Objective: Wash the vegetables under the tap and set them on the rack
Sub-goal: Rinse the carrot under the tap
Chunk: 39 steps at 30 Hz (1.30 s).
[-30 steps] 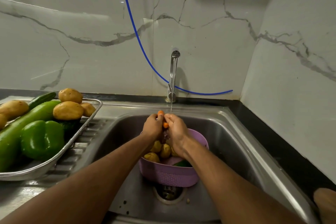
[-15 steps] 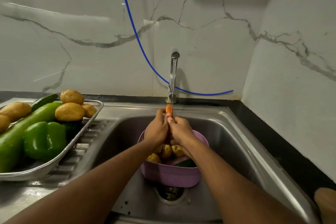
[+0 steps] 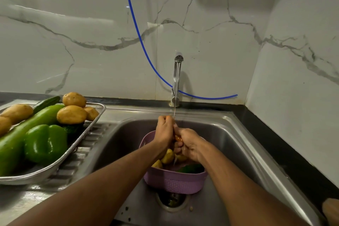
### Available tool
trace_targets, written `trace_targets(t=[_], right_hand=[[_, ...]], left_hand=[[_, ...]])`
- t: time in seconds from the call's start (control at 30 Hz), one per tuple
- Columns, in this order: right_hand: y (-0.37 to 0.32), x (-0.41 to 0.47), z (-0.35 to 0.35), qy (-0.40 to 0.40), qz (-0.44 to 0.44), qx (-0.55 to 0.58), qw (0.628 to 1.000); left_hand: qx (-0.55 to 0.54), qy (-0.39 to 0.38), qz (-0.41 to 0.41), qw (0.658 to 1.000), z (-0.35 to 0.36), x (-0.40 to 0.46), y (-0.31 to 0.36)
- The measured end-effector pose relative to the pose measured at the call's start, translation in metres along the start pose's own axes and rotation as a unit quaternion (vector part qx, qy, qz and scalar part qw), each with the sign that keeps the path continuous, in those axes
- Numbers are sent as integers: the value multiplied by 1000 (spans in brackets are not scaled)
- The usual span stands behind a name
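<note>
Water runs from the tap [image 3: 177, 79] onto an orange carrot [image 3: 178, 137] that both my hands hold over the sink. My left hand [image 3: 165, 130] grips its upper part, my right hand [image 3: 189, 145] grips its lower part; only slivers of orange show between the fingers. Below them a purple basket [image 3: 174, 181] stands in the sink with small potatoes [image 3: 167, 156] and a dark green vegetable [image 3: 190, 168] inside. The metal rack [image 3: 95, 115] on the left drainboard carries potatoes, a green pepper [image 3: 45, 143], a long pale green gourd [image 3: 23, 132] and a cucumber [image 3: 46, 102].
The steel sink [image 3: 229, 145] has an open drain [image 3: 172, 200] under the basket. A blue hose [image 3: 139, 36] hangs across the marble wall behind the tap. A black counter edge [image 3: 275, 145] runs along the right, with a wooden object [image 3: 331, 211] at the lower right corner.
My right hand has slid down the carrot toward the basket while my left hand stays at the top under the stream. Less of the carrot's orange tip shows above the fingers.
</note>
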State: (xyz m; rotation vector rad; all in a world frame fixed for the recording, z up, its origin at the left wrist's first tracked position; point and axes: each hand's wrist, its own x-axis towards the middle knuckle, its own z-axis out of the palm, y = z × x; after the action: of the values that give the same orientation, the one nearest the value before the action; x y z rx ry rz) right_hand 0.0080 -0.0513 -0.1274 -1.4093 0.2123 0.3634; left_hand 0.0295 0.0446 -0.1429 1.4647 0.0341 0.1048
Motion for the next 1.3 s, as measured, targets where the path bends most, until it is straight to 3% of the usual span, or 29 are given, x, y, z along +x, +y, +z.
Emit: trace_targets(t=[0.13, 0.27, 0.43, 0.53, 0.63, 0.77, 0.97, 1.13, 1.3], right_hand=[[1, -3, -8, -62, 23, -25, 997], [2, -7, -14, -102, 5, -47, 994], [-1, -1, -11, -36, -48, -51, 997], [-1, 3, -8, 9, -77, -108, 991], [4, 4, -9, -30, -58, -157, 985], [10, -1, -14, -91, -24, -143, 985], [10, -1, -15, -105, -54, -139, 983], [17, 14, -20, -53, -30, -113, 992], [18, 17, -20, -45, -36, -96, 994]], left_hand=[[46, -3, 0, 999, 0, 7, 0], [2, -14, -13, 1000, -4, 11, 4], [-112, -67, -15, 991, -8, 9, 14], [-46, -80, 13, 996, -4, 7, 8], [18, -48, 29, 998, -3, 9, 2], [20, -33, 10, 999, -6, 10, -1], [-52, -44, -12, 998, -7, 11, 2], [76, -102, 54, 990, -2, 7, -4], [127, -75, 101, 984, -4, 8, -6]])
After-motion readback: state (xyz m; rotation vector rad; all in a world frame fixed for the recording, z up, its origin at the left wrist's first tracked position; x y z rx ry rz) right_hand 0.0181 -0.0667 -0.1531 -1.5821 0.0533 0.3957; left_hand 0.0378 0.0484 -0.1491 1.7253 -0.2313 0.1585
